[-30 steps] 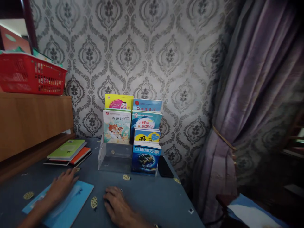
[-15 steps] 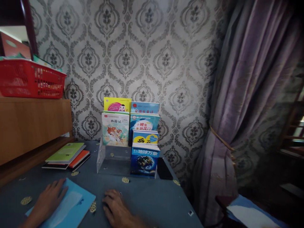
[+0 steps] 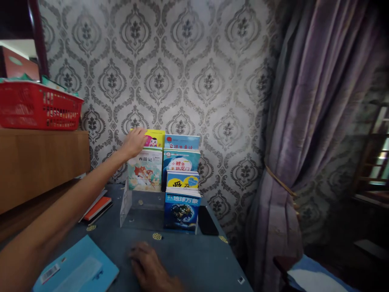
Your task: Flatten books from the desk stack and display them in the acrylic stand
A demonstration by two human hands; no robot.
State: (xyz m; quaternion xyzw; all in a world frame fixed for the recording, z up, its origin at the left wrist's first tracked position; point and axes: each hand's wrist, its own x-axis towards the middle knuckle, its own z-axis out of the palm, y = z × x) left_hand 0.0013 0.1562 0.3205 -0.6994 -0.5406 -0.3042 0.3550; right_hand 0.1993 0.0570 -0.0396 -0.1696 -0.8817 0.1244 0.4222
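My left hand [image 3: 136,142] reaches up to the left edge of the yellow book [image 3: 156,138] at the back of the clear tiered stand [image 3: 124,209]; its fingers are bent over that book's top corner. Below it stands a white book with a red figure [image 3: 146,172]. My right hand [image 3: 147,263] rests low on the table with curled fingers; what lies under them, if anything, is hidden. A light blue book [image 3: 79,267] lies flat between my left forearm and my right hand. Several blue-covered books [image 3: 182,211] fill the stand's right column.
A black phone-like slab [image 3: 208,221] lies right of the stand. Orange and other books [image 3: 97,209] lie at the left, partly behind my forearm. A red basket [image 3: 27,105] sits on a wooden cabinet [image 3: 45,166]. A curtain [image 3: 282,162] hangs at the right.
My left hand has left the light blue book and moved up and right to the yellow book. My right hand stays in about the same place. The view has shifted slightly.
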